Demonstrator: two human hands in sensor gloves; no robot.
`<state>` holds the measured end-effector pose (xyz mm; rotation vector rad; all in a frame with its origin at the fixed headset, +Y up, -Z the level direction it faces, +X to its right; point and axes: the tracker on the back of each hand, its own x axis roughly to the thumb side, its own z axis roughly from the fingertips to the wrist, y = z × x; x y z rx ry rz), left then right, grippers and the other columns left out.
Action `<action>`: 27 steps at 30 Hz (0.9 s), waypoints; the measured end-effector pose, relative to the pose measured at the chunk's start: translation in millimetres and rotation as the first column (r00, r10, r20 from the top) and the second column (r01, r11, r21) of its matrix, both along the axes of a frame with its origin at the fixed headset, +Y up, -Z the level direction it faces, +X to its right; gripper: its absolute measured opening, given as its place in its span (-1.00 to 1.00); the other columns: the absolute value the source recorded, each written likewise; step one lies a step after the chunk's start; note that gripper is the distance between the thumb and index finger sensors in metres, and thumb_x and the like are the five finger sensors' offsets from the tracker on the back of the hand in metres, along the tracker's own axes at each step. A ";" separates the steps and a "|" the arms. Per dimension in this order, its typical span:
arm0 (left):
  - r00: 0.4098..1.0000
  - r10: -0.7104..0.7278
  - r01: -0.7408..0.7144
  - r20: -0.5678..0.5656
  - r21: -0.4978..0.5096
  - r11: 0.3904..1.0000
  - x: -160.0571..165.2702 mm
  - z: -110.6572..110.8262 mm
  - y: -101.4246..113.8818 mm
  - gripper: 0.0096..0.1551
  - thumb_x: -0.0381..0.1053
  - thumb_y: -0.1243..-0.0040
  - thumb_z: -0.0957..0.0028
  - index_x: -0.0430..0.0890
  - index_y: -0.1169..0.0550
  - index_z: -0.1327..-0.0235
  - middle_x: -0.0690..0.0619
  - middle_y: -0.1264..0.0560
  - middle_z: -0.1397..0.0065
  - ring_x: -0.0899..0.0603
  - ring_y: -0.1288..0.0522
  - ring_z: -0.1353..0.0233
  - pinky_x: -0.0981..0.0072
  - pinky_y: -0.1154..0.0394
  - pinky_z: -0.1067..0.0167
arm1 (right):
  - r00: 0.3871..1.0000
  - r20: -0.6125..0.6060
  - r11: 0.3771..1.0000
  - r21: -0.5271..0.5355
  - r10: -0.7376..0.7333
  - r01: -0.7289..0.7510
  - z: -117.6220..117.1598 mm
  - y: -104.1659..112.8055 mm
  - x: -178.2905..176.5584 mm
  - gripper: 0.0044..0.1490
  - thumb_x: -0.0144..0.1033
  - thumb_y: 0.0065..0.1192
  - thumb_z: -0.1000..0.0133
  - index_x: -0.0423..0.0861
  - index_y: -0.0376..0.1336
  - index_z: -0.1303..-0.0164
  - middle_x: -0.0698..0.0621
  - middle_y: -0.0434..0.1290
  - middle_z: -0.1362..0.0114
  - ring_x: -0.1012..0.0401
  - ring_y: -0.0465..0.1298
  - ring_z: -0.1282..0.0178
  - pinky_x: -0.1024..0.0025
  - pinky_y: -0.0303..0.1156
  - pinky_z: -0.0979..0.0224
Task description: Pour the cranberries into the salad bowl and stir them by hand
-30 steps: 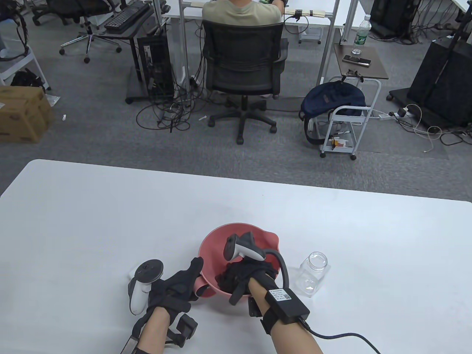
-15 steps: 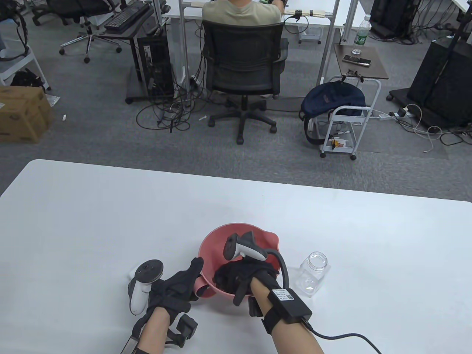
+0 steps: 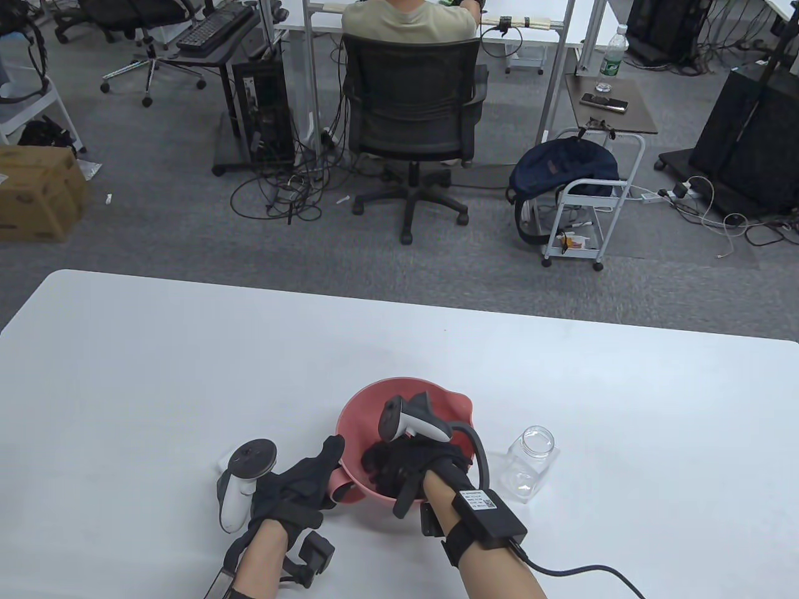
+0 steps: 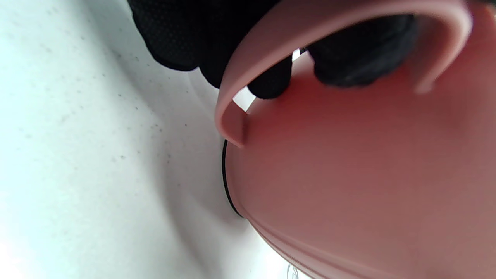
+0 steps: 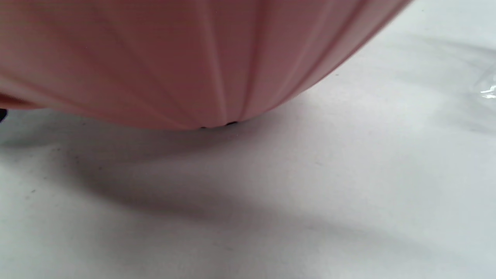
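A pink salad bowl (image 3: pixel 368 412) stands near the table's front edge. My left hand (image 3: pixel 309 480) grips its loop handle (image 3: pixel 342 486), thumb up against the rim. In the left wrist view, black gloved fingers (image 4: pixel 271 79) curl through the handle (image 4: pixel 248 58) beside the bowl's outer wall (image 4: pixel 348 174). My right hand (image 3: pixel 390 465) reaches down inside the bowl with fingers loosely bent, its thumb over the near rim. The hand and tracker hide the cranberries. The right wrist view shows only the bowl's ribbed underside (image 5: pixel 186 58) on the white table (image 5: pixel 271 201).
An empty clear jar (image 3: pixel 530 465) without a lid stands just right of the bowl; its glint shows at the edge of the right wrist view (image 5: pixel 486 87). Beyond the table's far edge are an office chair (image 3: pixel 409 118) with a seated person, and a small cart (image 3: pixel 583 206).
My right hand has shifted slightly to the left inside the bowl. The left hand, the bowl and the jar have stayed put.
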<state>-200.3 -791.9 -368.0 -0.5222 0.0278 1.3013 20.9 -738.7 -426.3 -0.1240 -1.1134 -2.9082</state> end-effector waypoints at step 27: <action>1.000 0.008 -0.008 -0.014 -0.003 1.000 0.5 -0.1 -0.4 -0.12 0.86 0.16 0.01 0.16 -0.74 0.51 0.12 -0.56 -0.47 -0.17 -0.48 -0.51 0.03 -0.42 -0.46 | 0.994 0.058 0.994 0.050 0.095 -0.098 1.8 2.3 -1.6 -0.11 0.58 0.09 -0.17 0.19 0.15 -0.55 0.13 0.47 -0.47 0.45 0.64 -0.15 0.50 0.64 -0.17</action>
